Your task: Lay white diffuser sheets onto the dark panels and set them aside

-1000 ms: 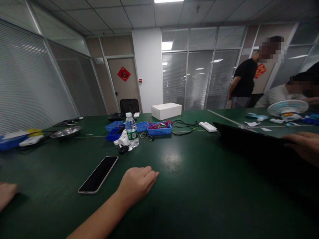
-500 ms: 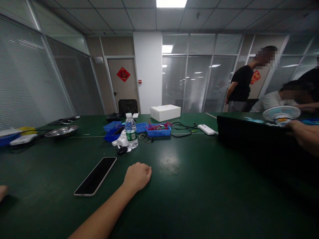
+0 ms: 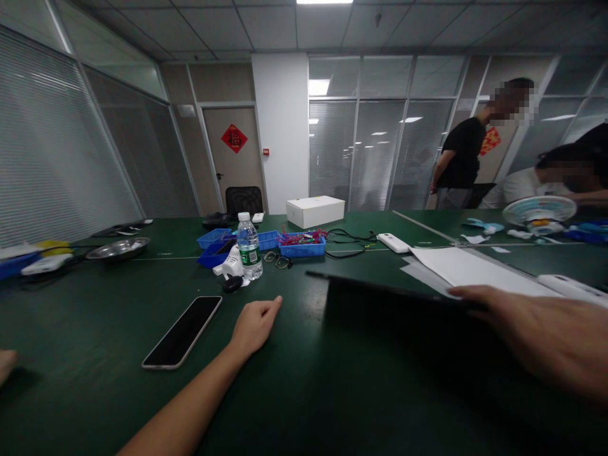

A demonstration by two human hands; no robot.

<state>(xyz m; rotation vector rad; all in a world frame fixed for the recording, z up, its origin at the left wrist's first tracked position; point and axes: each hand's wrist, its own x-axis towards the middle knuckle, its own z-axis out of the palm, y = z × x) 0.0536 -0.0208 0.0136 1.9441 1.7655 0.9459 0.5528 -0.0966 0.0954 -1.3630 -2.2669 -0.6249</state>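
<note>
My left hand (image 3: 254,324) rests on the green table with its fingers curled in and its thumb stuck out; I see nothing in it. To its left lies a smartphone (image 3: 184,332), dark screen up. At the right, my right hand (image 3: 532,326) grips the upper edge of a thin black flat panel (image 3: 389,316), slightly blurred and tilted above the table. What kind of panel it is I cannot make out, and its lower part merges into shadow. Behind it lie white paper sheets (image 3: 475,269).
Beyond my left hand stand a water bottle (image 3: 249,247), eyeglasses (image 3: 279,259) and a blue tray of red wires (image 3: 303,244). A white box (image 3: 315,211) sits farther back. A metal dish (image 3: 118,249) is at left. Another person's hand (image 3: 7,364) shows at the left edge.
The black panel has moved left with my right hand, from the right side towards the middle, uncovering the paper sheets. My left thumb has stretched out.
</note>
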